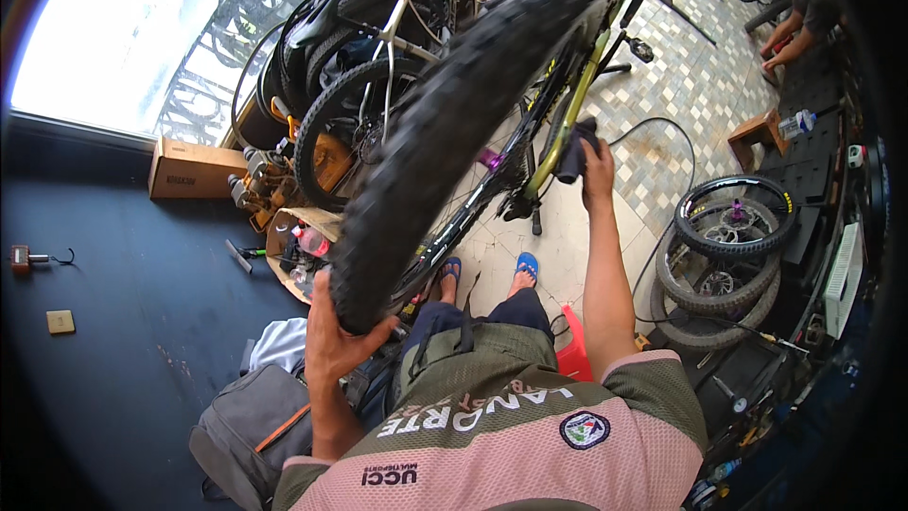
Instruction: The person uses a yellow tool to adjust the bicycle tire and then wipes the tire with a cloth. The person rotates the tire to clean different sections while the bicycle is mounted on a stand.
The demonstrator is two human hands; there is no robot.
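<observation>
A bicycle wheel with a knobby black tire (454,114) rises close in front of me, on a bike with a yellow-green frame (567,118). My left hand (342,339) grips the near end of this tire, thumb on one side and fingers on the other. At the right of the frame, my right hand (596,173) is closed around a dark cloth (575,153). The cloth sits against or right beside a yellow-green tube; exact contact cannot be made out. The wheel hides much of the bike's middle, and a purple hub (489,159) shows past it.
Stacked wheels (728,246) lie at the right, near a black hose (693,156) and a wooden stool (757,139). A red plastic stool (573,345) stands by my legs. Left are a grey backpack (251,426), a cardboard box (194,170) and parked bikes (355,132). Another person's hands (780,43) show far right.
</observation>
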